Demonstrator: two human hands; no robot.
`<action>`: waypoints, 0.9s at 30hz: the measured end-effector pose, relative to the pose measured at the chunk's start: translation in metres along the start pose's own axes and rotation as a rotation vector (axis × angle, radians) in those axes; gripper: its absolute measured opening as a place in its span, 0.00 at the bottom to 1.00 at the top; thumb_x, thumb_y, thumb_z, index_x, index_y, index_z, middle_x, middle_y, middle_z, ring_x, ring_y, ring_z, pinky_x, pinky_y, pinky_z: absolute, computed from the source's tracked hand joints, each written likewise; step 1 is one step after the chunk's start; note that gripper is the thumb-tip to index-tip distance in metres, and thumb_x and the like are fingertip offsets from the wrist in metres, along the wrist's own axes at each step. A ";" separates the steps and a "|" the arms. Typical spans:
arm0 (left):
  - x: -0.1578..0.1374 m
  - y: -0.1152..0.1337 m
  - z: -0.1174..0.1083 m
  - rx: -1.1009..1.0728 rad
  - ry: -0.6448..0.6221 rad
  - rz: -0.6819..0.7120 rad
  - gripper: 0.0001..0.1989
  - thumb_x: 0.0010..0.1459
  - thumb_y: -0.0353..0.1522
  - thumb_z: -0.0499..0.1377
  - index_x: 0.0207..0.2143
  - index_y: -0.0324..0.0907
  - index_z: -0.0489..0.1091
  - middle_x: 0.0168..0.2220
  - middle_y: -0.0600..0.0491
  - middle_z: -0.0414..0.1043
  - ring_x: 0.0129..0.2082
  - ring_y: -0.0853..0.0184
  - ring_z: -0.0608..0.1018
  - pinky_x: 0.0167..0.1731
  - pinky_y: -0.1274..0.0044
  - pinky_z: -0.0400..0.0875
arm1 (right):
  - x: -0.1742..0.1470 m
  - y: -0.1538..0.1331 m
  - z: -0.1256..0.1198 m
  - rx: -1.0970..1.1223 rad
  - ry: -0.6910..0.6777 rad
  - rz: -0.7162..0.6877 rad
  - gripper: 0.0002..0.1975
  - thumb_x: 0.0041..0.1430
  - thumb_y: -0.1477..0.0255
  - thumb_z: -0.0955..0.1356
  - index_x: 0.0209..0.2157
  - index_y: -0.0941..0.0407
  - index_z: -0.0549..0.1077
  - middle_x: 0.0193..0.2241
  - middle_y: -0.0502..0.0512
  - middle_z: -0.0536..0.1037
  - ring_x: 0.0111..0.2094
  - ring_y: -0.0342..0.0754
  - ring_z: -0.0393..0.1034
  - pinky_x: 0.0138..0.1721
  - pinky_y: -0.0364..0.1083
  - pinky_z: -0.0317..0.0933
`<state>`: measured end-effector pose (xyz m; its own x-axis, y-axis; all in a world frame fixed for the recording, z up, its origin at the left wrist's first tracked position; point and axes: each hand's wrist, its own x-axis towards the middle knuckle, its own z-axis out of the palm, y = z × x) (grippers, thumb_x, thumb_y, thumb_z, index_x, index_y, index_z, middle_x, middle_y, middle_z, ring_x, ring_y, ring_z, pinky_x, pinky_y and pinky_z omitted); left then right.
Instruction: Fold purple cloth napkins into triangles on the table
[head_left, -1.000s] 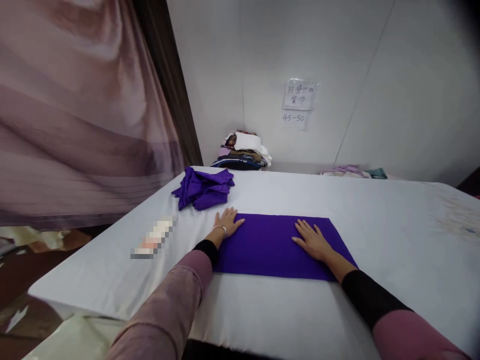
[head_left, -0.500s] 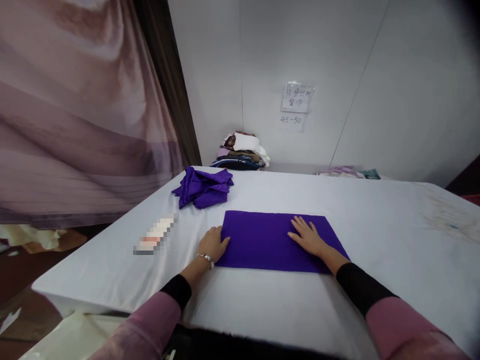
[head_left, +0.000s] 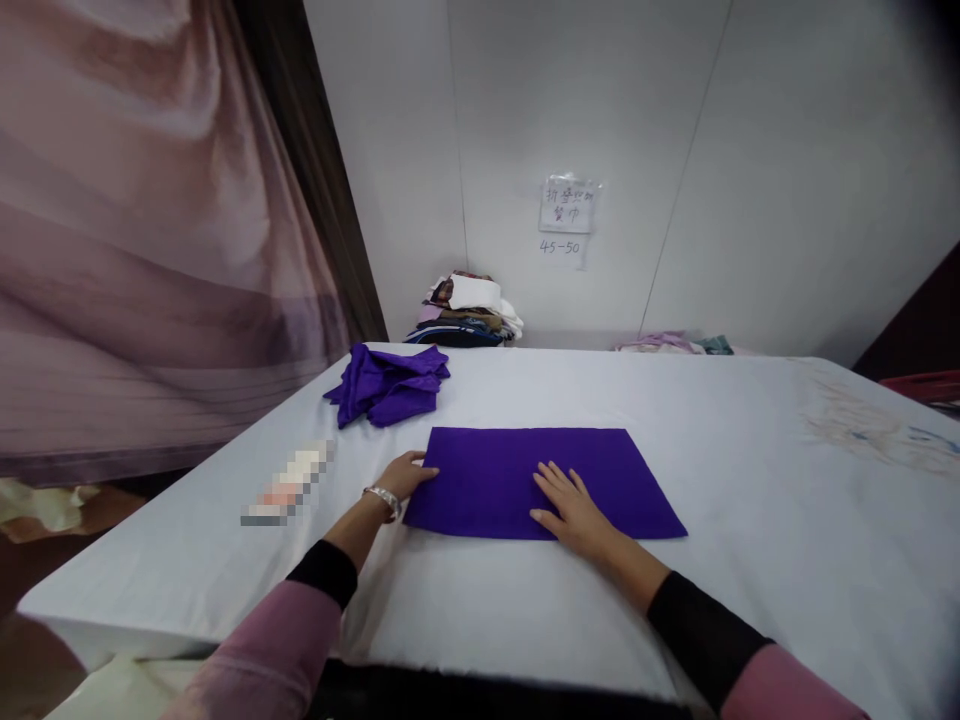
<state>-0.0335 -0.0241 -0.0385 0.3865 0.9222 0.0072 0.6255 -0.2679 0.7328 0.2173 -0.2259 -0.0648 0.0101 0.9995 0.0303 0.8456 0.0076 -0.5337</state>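
Note:
A purple napkin point(head_left: 491, 485) lies flat on the white-covered table in front of me, folded into a neat rectangle. At its left edge is my left hand point(head_left: 403, 474), thumb over the top and the other fingers at the side, closed on the border; the fingertips are partly hidden. My right hand point(head_left: 574, 513) rests palm down on the fabric near the front middle, fingers spread. Behind and to the left, a crumpled heap of purple cloth point(head_left: 390, 385) sits near the table's far left corner.
The white tablecloth point(head_left: 510, 610) has a printed pattern at the right. A blurred-out oblong item point(head_left: 289, 485) lies on the left. Stacked clothes point(head_left: 465, 315) and more fabric point(head_left: 664, 342) are behind the table. A paper sign point(head_left: 566, 205) hangs on the wall; a curtain point(head_left: 165, 250) drapes at left.
My right hand has slid left and nearer to me across the napkin. My left hand stays at the left edge, its fingers drawn closer to the border. The view has shifted slightly.

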 end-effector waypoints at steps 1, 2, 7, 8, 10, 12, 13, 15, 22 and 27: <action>0.003 0.011 -0.003 -0.041 -0.044 -0.015 0.17 0.46 0.33 0.61 0.40 0.36 0.71 0.23 0.54 0.76 0.25 0.64 0.77 0.24 0.77 0.69 | 0.000 -0.005 -0.002 0.097 0.028 -0.002 0.33 0.59 0.52 0.56 0.61 0.54 0.52 0.63 0.56 0.48 0.63 0.51 0.37 0.61 0.57 0.31; 0.006 0.026 -0.005 -0.083 -0.091 -0.032 0.18 0.46 0.33 0.61 0.41 0.37 0.70 0.25 0.53 0.77 0.26 0.65 0.77 0.25 0.77 0.70 | 0.000 -0.010 -0.004 0.214 0.053 0.002 0.33 0.59 0.52 0.57 0.61 0.53 0.52 0.62 0.56 0.50 0.63 0.51 0.40 0.61 0.57 0.35; 0.027 0.124 0.017 -0.295 -0.275 0.053 0.29 0.40 0.34 0.66 0.47 0.36 0.68 0.31 0.50 0.77 0.31 0.63 0.78 0.33 0.75 0.71 | 0.006 -0.022 -0.017 0.873 0.132 0.036 0.29 0.62 0.54 0.52 0.62 0.50 0.49 0.59 0.57 0.58 0.57 0.51 0.57 0.52 0.56 0.57; 0.028 0.145 0.031 -0.316 -0.292 0.097 0.29 0.39 0.34 0.66 0.47 0.36 0.68 0.32 0.50 0.76 0.32 0.63 0.77 0.34 0.75 0.71 | 0.007 -0.019 -0.021 0.965 0.155 0.049 0.29 0.63 0.54 0.49 0.62 0.51 0.48 0.59 0.57 0.59 0.56 0.51 0.58 0.51 0.55 0.58; 0.026 0.180 0.067 -0.379 -0.354 0.126 0.32 0.37 0.34 0.68 0.47 0.36 0.68 0.33 0.49 0.76 0.32 0.63 0.77 0.34 0.75 0.71 | 0.006 -0.005 -0.031 1.070 0.205 0.103 0.32 0.61 0.52 0.45 0.62 0.53 0.46 0.58 0.58 0.61 0.54 0.52 0.62 0.49 0.56 0.61; 0.016 0.204 0.109 -0.539 -0.457 0.084 0.35 0.41 0.37 0.67 0.52 0.37 0.62 0.32 0.49 0.75 0.29 0.64 0.77 0.30 0.73 0.72 | 0.001 0.016 -0.040 1.108 0.276 0.170 0.37 0.59 0.49 0.42 0.62 0.55 0.48 0.56 0.60 0.64 0.52 0.53 0.64 0.49 0.56 0.61; 0.008 0.210 0.128 -0.638 -0.509 0.049 0.36 0.44 0.39 0.65 0.55 0.37 0.59 0.31 0.49 0.75 0.27 0.65 0.76 0.29 0.73 0.72 | -0.004 0.027 -0.043 1.126 0.324 0.198 0.39 0.57 0.47 0.42 0.61 0.56 0.49 0.55 0.60 0.65 0.52 0.54 0.64 0.49 0.56 0.61; -0.009 0.210 0.159 -0.812 -0.532 0.045 0.33 0.51 0.40 0.60 0.56 0.36 0.55 0.29 0.49 0.73 0.27 0.67 0.76 0.29 0.73 0.73 | -0.016 0.049 -0.048 1.191 0.413 0.246 0.40 0.56 0.46 0.43 0.59 0.57 0.54 0.54 0.60 0.66 0.52 0.55 0.64 0.49 0.57 0.62; -0.046 0.124 0.157 -0.531 -0.156 0.359 0.15 0.56 0.39 0.55 0.44 0.44 0.68 0.35 0.52 0.73 0.36 0.67 0.75 0.39 0.73 0.70 | -0.035 0.076 -0.050 1.612 0.477 0.472 0.19 0.59 0.59 0.59 0.44 0.57 0.69 0.45 0.56 0.75 0.50 0.51 0.67 0.50 0.51 0.63; -0.054 0.076 0.145 -0.259 -0.049 0.452 0.12 0.58 0.36 0.52 0.43 0.44 0.69 0.42 0.50 0.71 0.43 0.65 0.73 0.46 0.71 0.67 | -0.034 0.082 -0.050 1.671 0.504 0.620 0.06 0.53 0.72 0.67 0.33 0.57 0.72 0.31 0.52 0.79 0.36 0.47 0.74 0.42 0.45 0.67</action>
<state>0.0920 -0.1345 -0.0819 0.6142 0.7146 0.3348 0.2029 -0.5530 0.8081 0.3128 -0.2611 -0.0669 0.4783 0.7705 -0.4215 -0.6796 0.0207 -0.7333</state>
